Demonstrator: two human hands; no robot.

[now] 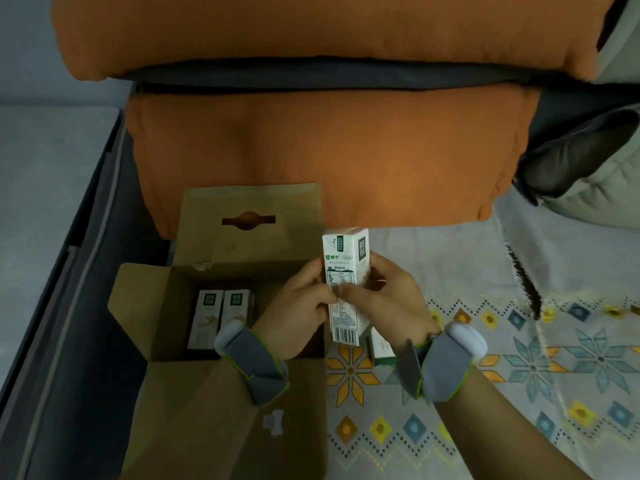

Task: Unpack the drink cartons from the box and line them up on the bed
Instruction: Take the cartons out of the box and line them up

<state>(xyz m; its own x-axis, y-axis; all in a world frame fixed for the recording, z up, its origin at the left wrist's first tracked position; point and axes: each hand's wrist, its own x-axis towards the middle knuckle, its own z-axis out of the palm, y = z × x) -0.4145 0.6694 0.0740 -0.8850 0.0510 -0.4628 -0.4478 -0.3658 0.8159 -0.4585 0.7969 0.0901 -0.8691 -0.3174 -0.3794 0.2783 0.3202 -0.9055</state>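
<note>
Hands are sharing one carton (344, 285), which is hanging upright just past the right wall of the box (166, 327), over the patterned sheet (519, 341). Left hand (301, 313) is closing fingers on the carton's left edge near mid-height; right hand (388, 299) is wrapping the right side and rear, so both are gripping the same carton and neither is free. Bottom of the carton, with barcode, is hanging clear of the sheet. A second carton (381, 344) is sitting on the sheet just behind the right wrist, mostly hidden, so its exact lean cannot be judged. Two more cartons (221, 317) are standing in the box at its far left. Risks, as judged: the sheet is lying over a soft bed, so a tall narrow carton is likely to tip if released before it is settling flat; the right wrist and its band are passing very near the second carton and could be knocking it over during the set-down; the grip is sitting at mid-height on smooth card, so a slip is possible during the hand-over. Box flaps are standing open and near the left forearm, which could be snagging on the next reach.
</note>
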